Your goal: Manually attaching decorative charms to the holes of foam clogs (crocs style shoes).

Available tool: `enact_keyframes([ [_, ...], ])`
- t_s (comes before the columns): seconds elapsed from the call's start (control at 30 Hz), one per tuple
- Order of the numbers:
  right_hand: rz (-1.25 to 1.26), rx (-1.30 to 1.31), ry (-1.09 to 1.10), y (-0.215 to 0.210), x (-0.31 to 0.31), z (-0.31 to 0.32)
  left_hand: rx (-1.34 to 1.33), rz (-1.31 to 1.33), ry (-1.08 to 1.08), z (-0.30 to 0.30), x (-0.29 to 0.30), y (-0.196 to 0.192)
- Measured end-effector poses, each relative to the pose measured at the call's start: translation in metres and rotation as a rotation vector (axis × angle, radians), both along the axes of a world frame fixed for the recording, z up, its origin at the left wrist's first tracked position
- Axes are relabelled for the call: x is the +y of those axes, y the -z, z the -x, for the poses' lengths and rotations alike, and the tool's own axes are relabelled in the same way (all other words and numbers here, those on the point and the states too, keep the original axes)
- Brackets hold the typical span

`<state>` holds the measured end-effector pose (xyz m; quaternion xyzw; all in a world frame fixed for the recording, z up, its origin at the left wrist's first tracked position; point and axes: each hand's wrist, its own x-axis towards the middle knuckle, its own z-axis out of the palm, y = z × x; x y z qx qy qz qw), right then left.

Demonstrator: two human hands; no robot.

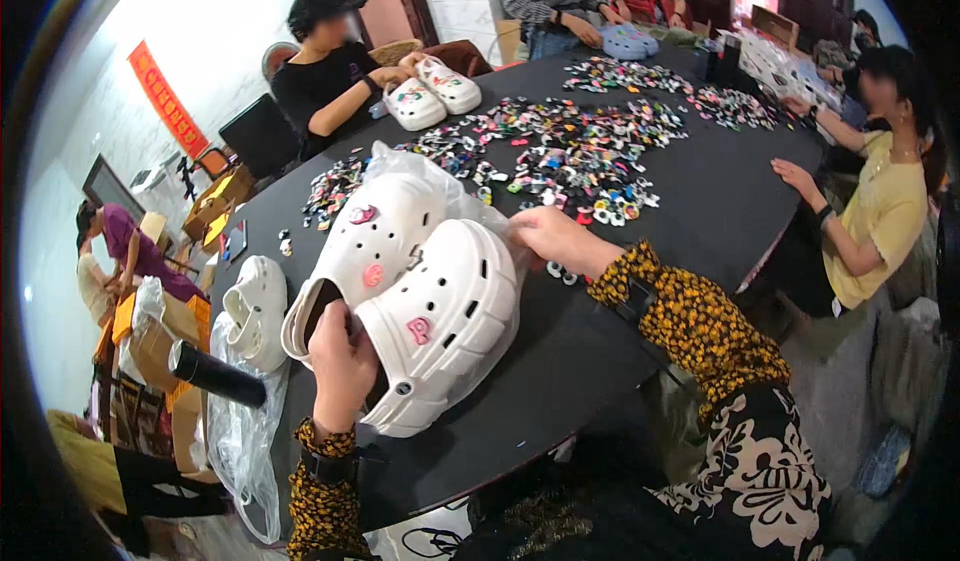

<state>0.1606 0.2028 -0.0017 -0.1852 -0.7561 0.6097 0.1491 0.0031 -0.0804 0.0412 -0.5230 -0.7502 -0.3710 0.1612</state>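
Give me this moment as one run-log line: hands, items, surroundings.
Left hand: gripping white clogs at heel end | Right hand: pinching clear plastic at toe end | Black table: loose colourful charms beyond clogs

Black sleeves (703, 333) speckled in yellow are worn with dark wristbands (328, 468) (one per wrist); black cloth (765, 476) is flowered in cream.

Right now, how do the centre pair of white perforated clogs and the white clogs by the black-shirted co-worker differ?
Centre white perforated clogs: pink charms; far white clogs: multicoloured charms. The centre pair has a clear plastic bag at its toes; the far pair shows none. Both: white pairs with charms.
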Motion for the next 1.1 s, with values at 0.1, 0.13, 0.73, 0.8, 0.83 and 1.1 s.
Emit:
enact_keyframes([
  [0.1, 0.111, 0.026, 0.054, -0.001, -0.004, -0.002, 0.172, -0.022, 0.014, -0.003, 0.001, -0.006],
  [0.13, 0.135, 0.076, 0.027, -0.002, -0.003, -0.006, 0.168, -0.013, 0.022, -0.004, 0.003, -0.009],
  [0.73, 0.126, 0.763, 0.684, 0.041, 0.115, -0.215, 0.492, -0.151, 0.419, -0.147, 0.222, -0.027],
  [0.8, 0.110, 0.736, 0.691, 0.060, 0.129, -0.251, 0.615, -0.122, 0.435, -0.178, 0.242, -0.019],
  [0.83, 0.133, 0.769, 0.719, 0.074, 0.135, -0.261, 0.696, -0.134, 0.449, -0.188, 0.251, -0.010],
  [1.1, 0.156, 0.722, 0.838, 0.130, 0.159, -0.310, 0.842, -0.228, 0.598, -0.232, 0.313, 0.026],
])
